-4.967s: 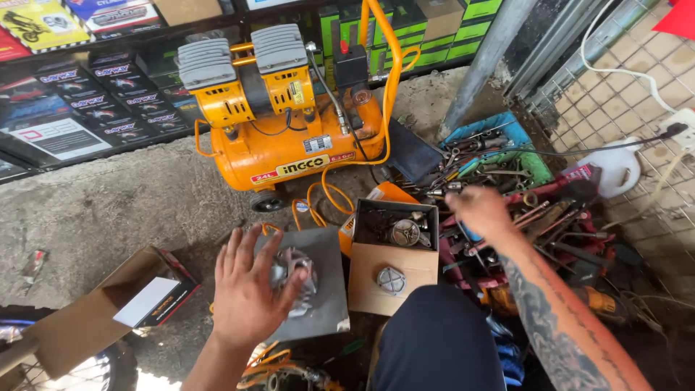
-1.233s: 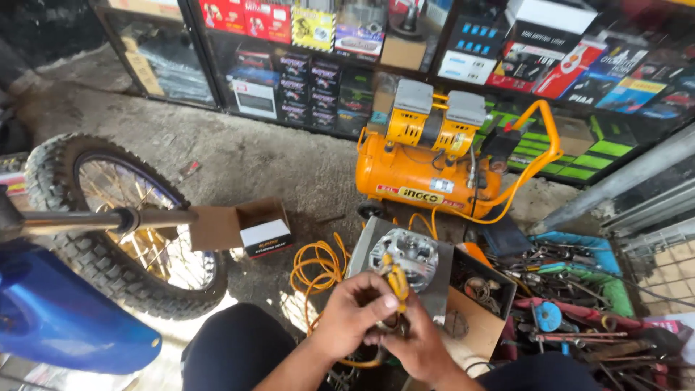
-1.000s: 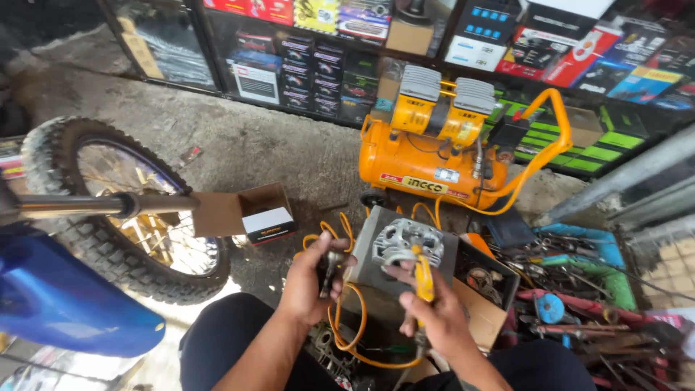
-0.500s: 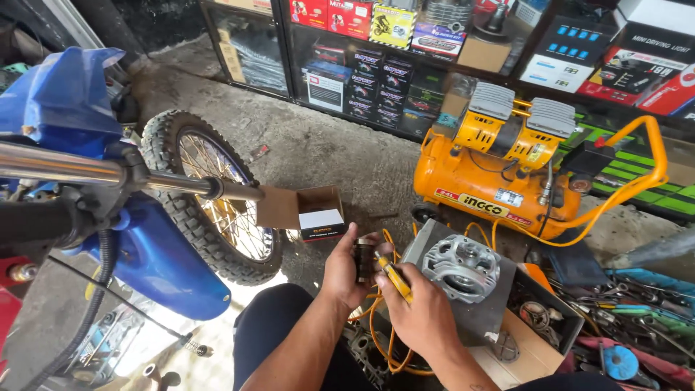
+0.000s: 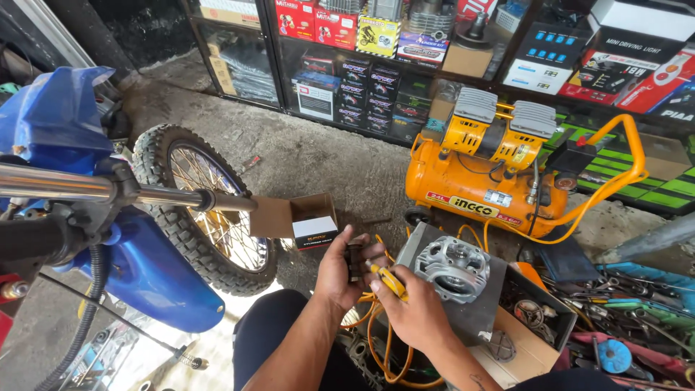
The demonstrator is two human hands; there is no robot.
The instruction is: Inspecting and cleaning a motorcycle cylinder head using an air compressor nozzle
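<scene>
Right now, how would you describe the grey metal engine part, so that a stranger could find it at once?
Start from the big orange air compressor before the shelves. Just in front of it, a flat grey plate lies on a cardboard box, and the grey cast-metal engine part stands on that plate, beside the right hand. It alone is silvery, finned, with a round opening.

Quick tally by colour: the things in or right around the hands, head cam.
Yellow: 1, tool handle in right hand
Dark: 1, small part in left hand
Grey metal: 1, cylinder head
Orange: 2, hose, compressor
Brown: 1, open carton
Total: 6
</scene>
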